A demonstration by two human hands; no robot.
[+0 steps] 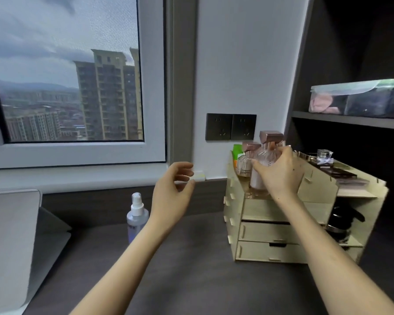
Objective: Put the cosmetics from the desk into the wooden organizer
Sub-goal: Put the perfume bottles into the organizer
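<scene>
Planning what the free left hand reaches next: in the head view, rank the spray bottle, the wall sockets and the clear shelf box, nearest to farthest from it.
1. The spray bottle, on the desk left of and below the left hand.
2. The wall sockets, on the wall above and right of it.
3. The clear box, on the shelf far right.

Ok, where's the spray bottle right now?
Head view, left of centre: the spray bottle stands upright on the desk, just below and left of the left hand, well left of the wooden organizer.
</scene>
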